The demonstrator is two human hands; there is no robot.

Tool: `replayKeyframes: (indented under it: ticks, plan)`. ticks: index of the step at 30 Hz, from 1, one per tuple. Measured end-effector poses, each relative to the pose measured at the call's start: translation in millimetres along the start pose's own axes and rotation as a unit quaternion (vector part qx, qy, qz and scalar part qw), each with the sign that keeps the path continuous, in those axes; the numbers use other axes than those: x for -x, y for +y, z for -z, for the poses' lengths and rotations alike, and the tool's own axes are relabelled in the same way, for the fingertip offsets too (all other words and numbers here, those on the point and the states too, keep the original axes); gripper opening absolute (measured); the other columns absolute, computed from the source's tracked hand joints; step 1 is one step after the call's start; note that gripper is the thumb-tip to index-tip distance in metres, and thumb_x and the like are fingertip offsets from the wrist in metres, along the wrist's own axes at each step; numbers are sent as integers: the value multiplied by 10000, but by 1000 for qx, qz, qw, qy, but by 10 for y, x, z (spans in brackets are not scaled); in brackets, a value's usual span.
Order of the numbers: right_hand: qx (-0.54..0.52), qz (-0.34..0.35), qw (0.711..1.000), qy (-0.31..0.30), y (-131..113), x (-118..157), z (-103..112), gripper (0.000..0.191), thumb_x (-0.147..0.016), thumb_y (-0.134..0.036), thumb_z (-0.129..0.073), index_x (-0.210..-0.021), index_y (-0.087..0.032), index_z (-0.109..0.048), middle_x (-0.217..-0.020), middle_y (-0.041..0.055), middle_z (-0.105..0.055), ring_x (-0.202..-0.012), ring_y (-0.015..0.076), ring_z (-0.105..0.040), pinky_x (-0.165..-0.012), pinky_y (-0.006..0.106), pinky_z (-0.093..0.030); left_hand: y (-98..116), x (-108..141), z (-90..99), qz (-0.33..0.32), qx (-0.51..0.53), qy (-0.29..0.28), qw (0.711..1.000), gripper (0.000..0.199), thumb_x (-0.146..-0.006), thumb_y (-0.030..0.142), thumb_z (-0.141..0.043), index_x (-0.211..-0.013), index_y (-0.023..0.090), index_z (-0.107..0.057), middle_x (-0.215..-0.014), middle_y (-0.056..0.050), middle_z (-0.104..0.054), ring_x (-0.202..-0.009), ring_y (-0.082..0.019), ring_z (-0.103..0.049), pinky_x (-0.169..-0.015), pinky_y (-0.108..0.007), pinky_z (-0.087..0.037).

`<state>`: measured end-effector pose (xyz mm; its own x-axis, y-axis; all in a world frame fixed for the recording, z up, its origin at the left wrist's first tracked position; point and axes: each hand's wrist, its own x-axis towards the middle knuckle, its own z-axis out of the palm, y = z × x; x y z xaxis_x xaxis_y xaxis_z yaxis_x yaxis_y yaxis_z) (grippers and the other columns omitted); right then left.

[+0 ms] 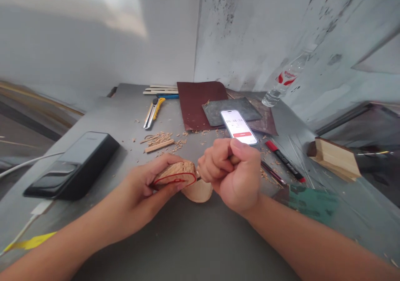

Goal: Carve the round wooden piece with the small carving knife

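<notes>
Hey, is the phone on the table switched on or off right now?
On. The phone lies face up beyond the right hand, its screen lit white with timer digits and a red button showing.

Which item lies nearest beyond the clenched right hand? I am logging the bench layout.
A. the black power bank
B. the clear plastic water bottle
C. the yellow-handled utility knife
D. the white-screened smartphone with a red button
D: the white-screened smartphone lies just past the right hand on the grey table.
</notes>
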<state>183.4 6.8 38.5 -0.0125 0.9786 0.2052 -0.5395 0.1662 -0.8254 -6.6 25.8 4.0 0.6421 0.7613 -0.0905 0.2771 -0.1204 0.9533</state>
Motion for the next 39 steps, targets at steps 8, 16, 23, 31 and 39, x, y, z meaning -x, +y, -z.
replayKeyframes:
  ticks: [8,16,23,31,39]
  plan:
    - [2,6,1000,17,102,5,49,451,-896,-401,-469,-509,-234,-310,-459,-80,-231,-401,79,-169,-427,267,-186,7,9,-37,7,8,8,1000,318,-990,420,-614,-1254,246,-573,-1080,-43,-721,-1007,-222,-687,-752,-262,-548]
    - [-1,-25,1000,11,33,-35,67,418,-861,-391,-468,-511,-244,-292,-446,-86,-211,-388,80,-148,-398,249,-170,25,-14,-33,-2,5,13,1000,290,-982,404,-620,-1215,232,-612,-1115,-57,-733,-1007,-224,-680,-767,-275,-549]
    - [-13,-4,1000,1,-200,-25,-24,416,-832,-354,-487,-514,-225,-253,-456,-80,-177,-409,74,-125,-421,249,-174,27,-26,-34,25,43,21,999,344,-973,448,-622,-1225,216,-588,-1095,-68,-738,-998,-228,-695,-804,-302,-558]
    - [24,1,1000,18,109,31,58,446,-892,-403,-453,-510,-234,-296,-459,-75,-218,-417,88,-174,-442,281,-189,32,1,-51,24,52,12,998,315,-979,453,-631,-1200,233,-585,-1093,-49,-711,-1041,-224,-673,-770,-274,-539]
    - [21,-15,1000,-10,-188,-12,-26,432,-878,-346,-470,-514,-229,-268,-468,-74,-177,-417,87,-142,-450,291,-175,46,-26,-47,34,69,23,997,329,-970,445,-647,-1200,219,-589,-1071,-45,-731,-988,-212,-685,-773,-276,-539]
